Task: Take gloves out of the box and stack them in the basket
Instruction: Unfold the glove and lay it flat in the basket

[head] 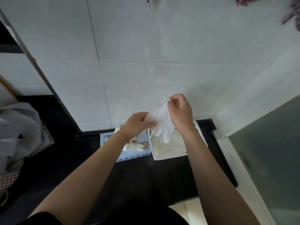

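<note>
A white glove [162,120] hangs in the air between both hands, above the white basket [168,157]. My right hand [180,111] pinches its upper edge. My left hand [138,124] grips its left side. The glove's fingers dangle down toward the basket, where more white gloves [168,146] lie flat. Left of the basket sits the light blue glove box [129,155], with a white glove sticking out of its top opening; my left forearm hides part of the box.
Box and basket stand on a dark countertop [146,176] against a white tiled wall [146,70]. A grey plastic bag [17,132] on a checked cloth lies at the left. A frosted glass panel [267,151] stands at the right.
</note>
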`<action>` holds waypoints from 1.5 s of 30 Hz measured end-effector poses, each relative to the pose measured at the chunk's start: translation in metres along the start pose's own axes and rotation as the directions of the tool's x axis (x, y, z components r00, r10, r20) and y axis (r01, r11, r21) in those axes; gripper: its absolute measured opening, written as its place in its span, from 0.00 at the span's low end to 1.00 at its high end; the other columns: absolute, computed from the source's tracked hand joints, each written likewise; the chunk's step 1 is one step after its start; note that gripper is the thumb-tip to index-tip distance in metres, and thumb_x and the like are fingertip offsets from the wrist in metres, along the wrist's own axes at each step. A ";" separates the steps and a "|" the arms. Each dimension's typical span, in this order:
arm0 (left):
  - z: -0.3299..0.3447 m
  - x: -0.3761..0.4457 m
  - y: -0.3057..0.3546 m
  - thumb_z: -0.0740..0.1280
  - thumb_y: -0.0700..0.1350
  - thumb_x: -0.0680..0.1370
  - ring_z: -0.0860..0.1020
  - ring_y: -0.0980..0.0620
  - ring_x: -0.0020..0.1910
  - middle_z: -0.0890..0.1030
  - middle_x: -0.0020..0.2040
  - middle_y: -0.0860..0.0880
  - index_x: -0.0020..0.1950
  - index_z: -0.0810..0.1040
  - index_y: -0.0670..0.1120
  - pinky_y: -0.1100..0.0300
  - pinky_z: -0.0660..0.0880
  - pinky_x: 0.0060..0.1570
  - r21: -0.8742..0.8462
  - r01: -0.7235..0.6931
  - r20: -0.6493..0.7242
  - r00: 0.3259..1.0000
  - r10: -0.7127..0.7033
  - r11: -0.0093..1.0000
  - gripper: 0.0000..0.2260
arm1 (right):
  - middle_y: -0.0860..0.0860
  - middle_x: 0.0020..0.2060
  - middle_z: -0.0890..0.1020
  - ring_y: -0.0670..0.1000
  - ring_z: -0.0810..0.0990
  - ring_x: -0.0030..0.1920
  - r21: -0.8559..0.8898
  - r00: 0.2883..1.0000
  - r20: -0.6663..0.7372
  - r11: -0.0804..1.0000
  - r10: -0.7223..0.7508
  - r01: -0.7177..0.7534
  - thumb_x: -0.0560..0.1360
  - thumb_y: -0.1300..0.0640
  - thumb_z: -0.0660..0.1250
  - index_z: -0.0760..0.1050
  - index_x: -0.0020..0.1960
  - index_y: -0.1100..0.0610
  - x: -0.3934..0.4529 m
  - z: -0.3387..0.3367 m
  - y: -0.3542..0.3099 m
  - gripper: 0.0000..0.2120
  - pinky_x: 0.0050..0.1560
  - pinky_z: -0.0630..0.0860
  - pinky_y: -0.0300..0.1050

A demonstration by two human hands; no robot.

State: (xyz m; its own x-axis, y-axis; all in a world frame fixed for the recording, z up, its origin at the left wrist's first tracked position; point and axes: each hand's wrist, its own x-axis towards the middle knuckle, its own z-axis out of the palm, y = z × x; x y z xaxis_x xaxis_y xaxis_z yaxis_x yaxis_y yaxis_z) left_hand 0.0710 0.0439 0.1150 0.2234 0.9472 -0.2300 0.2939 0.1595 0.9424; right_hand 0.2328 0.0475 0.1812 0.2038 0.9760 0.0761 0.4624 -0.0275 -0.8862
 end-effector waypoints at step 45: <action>0.147 0.103 -0.068 0.60 0.51 0.82 0.80 0.46 0.49 0.80 0.52 0.50 0.60 0.71 0.49 0.56 0.70 0.42 0.909 -0.048 0.097 0.991 -0.097 0.414 0.10 | 0.50 0.66 0.75 0.50 0.76 0.63 -0.610 0.857 0.365 0.789 0.364 -0.075 0.79 0.67 0.60 0.74 0.68 0.53 0.050 -0.058 0.264 0.20 0.62 0.71 0.41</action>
State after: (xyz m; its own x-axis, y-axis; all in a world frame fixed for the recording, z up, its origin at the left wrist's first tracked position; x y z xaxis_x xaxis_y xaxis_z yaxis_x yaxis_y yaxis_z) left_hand 0.2110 0.0898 -0.0090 0.2824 0.8958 -0.3431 0.9558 -0.2322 0.1805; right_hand 0.4156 0.0768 -0.0227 0.0283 0.9053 -0.4239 0.8757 -0.2269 -0.4263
